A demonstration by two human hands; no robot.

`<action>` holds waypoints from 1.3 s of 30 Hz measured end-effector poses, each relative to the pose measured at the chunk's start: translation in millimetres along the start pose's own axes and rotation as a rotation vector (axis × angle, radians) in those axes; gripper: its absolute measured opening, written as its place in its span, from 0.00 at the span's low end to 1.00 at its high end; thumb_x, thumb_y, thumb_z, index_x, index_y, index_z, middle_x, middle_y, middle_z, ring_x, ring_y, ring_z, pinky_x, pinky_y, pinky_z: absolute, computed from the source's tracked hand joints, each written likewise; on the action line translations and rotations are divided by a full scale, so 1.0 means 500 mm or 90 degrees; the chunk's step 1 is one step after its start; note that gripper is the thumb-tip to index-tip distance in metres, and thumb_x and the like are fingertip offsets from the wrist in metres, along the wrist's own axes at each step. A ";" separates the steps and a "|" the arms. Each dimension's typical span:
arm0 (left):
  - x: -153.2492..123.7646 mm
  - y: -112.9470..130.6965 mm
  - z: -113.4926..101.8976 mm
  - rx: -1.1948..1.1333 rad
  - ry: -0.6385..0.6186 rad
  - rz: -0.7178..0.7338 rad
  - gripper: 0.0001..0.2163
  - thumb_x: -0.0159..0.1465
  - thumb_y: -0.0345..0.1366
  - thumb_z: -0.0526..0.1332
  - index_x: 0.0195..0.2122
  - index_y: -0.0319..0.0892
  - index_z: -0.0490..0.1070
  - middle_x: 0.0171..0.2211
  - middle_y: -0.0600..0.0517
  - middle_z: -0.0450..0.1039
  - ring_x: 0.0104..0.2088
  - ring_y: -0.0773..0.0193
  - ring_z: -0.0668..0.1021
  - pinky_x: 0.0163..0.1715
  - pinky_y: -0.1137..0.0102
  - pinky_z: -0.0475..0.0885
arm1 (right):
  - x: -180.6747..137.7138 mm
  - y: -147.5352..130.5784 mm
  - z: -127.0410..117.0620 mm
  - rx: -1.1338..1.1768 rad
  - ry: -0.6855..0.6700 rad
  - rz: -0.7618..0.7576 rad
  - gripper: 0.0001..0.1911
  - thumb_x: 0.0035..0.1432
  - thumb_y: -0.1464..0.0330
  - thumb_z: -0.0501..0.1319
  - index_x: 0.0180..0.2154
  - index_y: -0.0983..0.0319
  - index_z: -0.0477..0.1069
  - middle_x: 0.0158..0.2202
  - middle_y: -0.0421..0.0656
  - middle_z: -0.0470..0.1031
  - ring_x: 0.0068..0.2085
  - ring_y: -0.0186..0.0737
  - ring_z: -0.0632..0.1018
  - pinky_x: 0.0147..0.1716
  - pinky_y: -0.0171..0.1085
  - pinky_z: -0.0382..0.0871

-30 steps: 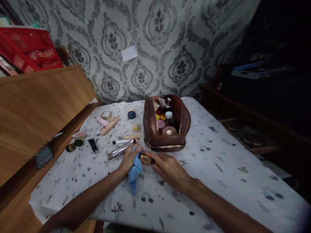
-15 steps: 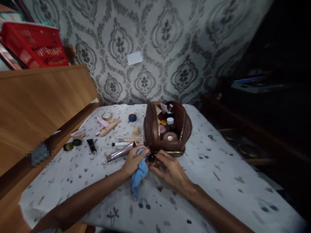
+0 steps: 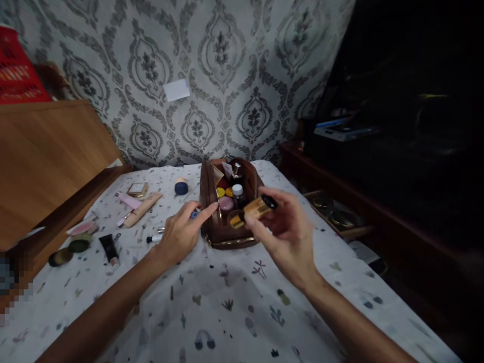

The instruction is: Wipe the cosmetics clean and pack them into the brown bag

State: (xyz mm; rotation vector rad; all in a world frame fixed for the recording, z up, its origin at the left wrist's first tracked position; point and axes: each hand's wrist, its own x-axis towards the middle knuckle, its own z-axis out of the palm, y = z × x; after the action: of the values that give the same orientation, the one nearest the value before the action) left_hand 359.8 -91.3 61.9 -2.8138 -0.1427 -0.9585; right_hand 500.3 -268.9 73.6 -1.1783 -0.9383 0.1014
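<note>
My right hand (image 3: 287, 232) grips a small bottle (image 3: 257, 207) with a gold-toned body and a shiny black cap. The bottle is tilted, cap to the right, in front of the opening of a brown toiletry bag (image 3: 212, 237). My left hand (image 3: 179, 232) is palm down with its fingers apart, the index finger reaching to the bag's left zip edge. A bit of blue cloth (image 3: 194, 214) shows by its fingers; the rest is hidden. Inside the unzipped bag are a white-capped bottle (image 3: 237, 190), a pink round item (image 3: 226, 203) and yellow items.
Left of the bag lie a black tube (image 3: 109, 249), a peach tube (image 3: 142, 209), a gold compact (image 3: 137, 189), a dark blue-lidded jar (image 3: 181, 187) and a white pen (image 3: 153, 238). A wooden board (image 3: 49, 151) borders the left; an open drawer (image 3: 351, 229) is at right.
My right hand has lifted the small bottle to the bag's opening and tilted it. My left hand has come away from the bottle; the blue cloth is mostly out of sight. The metallic tube no longer shows.
</note>
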 end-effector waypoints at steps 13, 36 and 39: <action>-0.002 -0.008 0.013 -0.036 0.036 0.042 0.22 0.69 0.26 0.49 0.62 0.44 0.65 0.40 0.46 0.71 0.40 0.63 0.75 0.36 0.74 0.71 | 0.170 0.058 0.032 -0.333 -0.295 0.056 0.18 0.56 0.77 0.59 0.47 0.59 0.63 0.28 0.34 0.67 0.28 0.33 0.69 0.34 0.34 0.64; -0.009 -0.006 0.020 -0.088 0.024 0.019 0.23 0.68 0.25 0.50 0.64 0.44 0.61 0.37 0.49 0.69 0.35 0.65 0.73 0.32 0.75 0.66 | 0.212 0.040 0.070 -0.436 -0.293 0.106 0.04 0.56 0.70 0.63 0.33 0.65 0.71 0.30 0.41 0.73 0.36 0.40 0.77 0.37 0.35 0.68; -0.010 -0.008 0.019 -0.081 0.024 0.022 0.23 0.68 0.25 0.50 0.64 0.44 0.61 0.36 0.49 0.69 0.33 0.66 0.72 0.33 0.74 0.66 | 0.210 0.044 0.067 -0.303 -0.229 0.121 0.06 0.59 0.69 0.62 0.37 0.64 0.68 0.33 0.40 0.72 0.37 0.38 0.75 0.39 0.37 0.71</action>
State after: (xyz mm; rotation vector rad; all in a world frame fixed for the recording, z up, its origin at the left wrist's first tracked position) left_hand 361.2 -85.7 52.1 -2.8997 -0.0293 -1.0475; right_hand 552.9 -180.0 117.7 -1.7288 -1.2037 0.2594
